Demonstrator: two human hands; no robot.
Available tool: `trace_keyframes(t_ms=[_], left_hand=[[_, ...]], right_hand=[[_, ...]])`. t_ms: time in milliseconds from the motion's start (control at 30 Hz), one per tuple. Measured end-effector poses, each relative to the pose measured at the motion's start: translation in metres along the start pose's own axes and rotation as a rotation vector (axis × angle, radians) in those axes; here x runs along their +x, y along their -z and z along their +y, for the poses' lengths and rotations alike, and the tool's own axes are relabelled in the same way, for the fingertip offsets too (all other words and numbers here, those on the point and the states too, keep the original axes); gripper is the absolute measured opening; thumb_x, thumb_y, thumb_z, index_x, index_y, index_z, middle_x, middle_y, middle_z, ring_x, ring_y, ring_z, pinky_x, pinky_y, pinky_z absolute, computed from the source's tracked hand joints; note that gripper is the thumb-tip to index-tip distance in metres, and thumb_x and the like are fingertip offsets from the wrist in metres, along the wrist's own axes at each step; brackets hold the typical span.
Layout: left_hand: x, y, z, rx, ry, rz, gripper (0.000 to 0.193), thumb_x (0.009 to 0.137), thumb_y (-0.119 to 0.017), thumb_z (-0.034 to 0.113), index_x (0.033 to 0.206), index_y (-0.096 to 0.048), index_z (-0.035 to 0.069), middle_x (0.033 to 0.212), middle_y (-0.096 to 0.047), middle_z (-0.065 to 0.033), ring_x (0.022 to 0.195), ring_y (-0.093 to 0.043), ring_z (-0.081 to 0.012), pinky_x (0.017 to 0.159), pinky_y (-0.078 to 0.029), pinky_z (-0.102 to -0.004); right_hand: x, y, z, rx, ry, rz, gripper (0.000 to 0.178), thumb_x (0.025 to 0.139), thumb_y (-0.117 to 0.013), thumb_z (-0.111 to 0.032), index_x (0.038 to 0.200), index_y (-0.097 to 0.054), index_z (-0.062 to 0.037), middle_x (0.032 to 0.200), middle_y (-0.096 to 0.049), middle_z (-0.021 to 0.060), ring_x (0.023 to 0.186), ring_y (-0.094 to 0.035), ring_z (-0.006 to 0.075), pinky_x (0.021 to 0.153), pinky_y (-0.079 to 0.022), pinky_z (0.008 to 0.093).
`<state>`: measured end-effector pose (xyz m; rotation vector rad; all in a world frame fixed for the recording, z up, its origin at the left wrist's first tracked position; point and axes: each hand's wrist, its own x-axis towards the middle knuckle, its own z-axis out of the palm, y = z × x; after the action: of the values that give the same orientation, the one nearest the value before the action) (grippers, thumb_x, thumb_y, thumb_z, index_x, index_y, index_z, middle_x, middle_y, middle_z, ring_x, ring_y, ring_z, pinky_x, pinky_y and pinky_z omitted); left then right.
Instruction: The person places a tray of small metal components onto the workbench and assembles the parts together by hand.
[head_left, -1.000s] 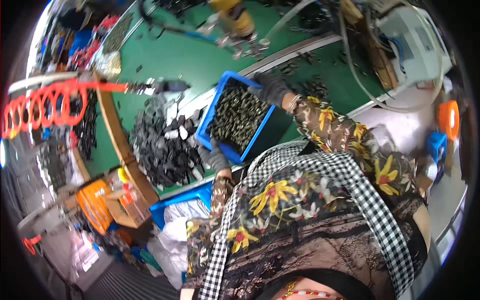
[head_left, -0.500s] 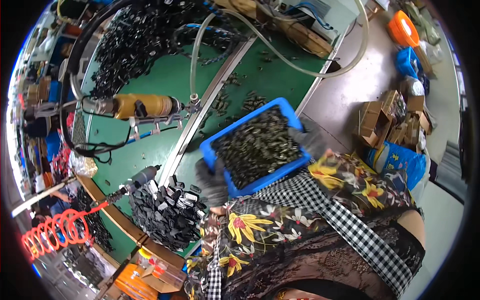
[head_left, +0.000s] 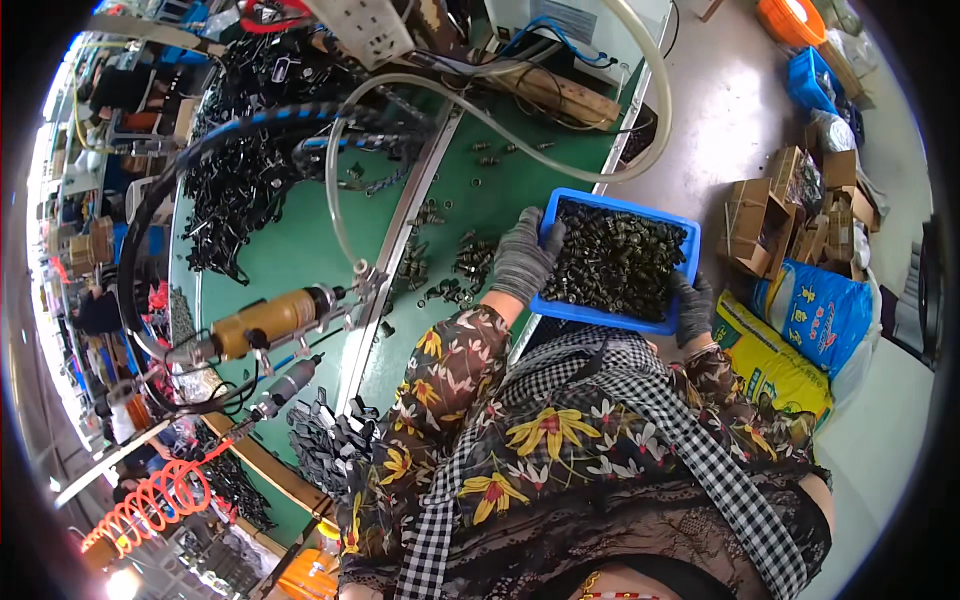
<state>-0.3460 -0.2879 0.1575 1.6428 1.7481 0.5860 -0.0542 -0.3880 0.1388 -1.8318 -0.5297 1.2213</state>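
A shallow blue plastic tray (head_left: 628,321), heaped with small dark metal parts (head_left: 615,262), is held close to my waist at the bench's right edge. My left hand (head_left: 522,258), in a grey knitted glove, grips its left side with the thumb over the rim. On the opposite side, my right hand (head_left: 693,308), gloved alike, is wrapped round the lower right corner; some of its fingers are hidden. Loose metal fittings (head_left: 474,258) lie on the green bench just left of my left hand.
A yellow-bodied air tool (head_left: 275,322) and a grey screwdriver-like tool (head_left: 290,385) hang at left, beside an orange coiled hose (head_left: 160,500). Black parts (head_left: 335,435) are piled below them. Cardboard boxes (head_left: 752,225) and blue and yellow sacks (head_left: 815,315) stand on the right.
The blue tray has shifted right, off most of the bench, and turned with its right side lower. Both hands moved with it. The view has shifted too.
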Motion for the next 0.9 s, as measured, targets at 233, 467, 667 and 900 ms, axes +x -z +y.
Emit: trace_keyframes(t_ms=[233, 467, 667, 900], left_hand=[[0.063, 0.024, -0.038, 0.581, -0.222, 0.181, 0.031, 0.084, -0.057, 0.032, 0.103, -0.058, 0.007, 0.117, -0.058, -0.0161, 0.107, -0.053, -0.0378, 0.086, -0.043, -0.0525], [0.111, -0.006, -0.04, 0.599, -0.384, 0.242, 0.087, 0.075, -0.062, 0.052, 0.139, -0.034, 0.0, 0.144, -0.032, -0.021, 0.132, -0.03, -0.0381, 0.107, -0.022, -0.0544], [0.147, -0.017, -0.002, 0.554, -0.186, 0.129, 0.106, 0.067, -0.063, 0.065, 0.139, -0.03, -0.005, 0.145, -0.028, -0.0254, 0.138, -0.019, -0.0419, 0.111, -0.014, -0.0549], [0.165, -0.064, 0.021, 0.117, -0.161, 0.273, 0.111, 0.059, -0.068, 0.071, 0.14, -0.032, 0.004, 0.139, -0.032, -0.0304, 0.129, -0.031, -0.0469, 0.109, -0.024, -0.0541]], right_hand=[[-0.015, -0.008, 0.007, 0.071, 0.006, -0.041, 0.026, 0.085, -0.067, -0.016, 0.109, -0.061, -0.006, 0.09, -0.063, 0.0007, 0.074, -0.055, 0.0101, 0.064, -0.048, 0.0265], [-0.024, -0.012, 0.002, 0.007, 0.02, 0.002, 0.027, 0.086, -0.065, -0.018, 0.11, -0.06, -0.0056, 0.088, -0.062, 0.0014, 0.072, -0.055, 0.0113, 0.061, -0.048, 0.0271], [-0.034, -0.02, -0.014, -0.026, -0.086, 0.032, 0.027, 0.087, -0.064, -0.019, 0.109, -0.06, -0.0057, 0.088, -0.062, 0.0017, 0.072, -0.055, 0.0117, 0.06, -0.047, 0.0277], [-0.019, -0.002, 0.013, -0.058, -0.043, 0.109, 0.028, 0.085, -0.065, -0.019, 0.109, -0.061, -0.004, 0.089, -0.063, 0.0017, 0.074, -0.055, 0.0118, 0.064, -0.047, 0.0282]])
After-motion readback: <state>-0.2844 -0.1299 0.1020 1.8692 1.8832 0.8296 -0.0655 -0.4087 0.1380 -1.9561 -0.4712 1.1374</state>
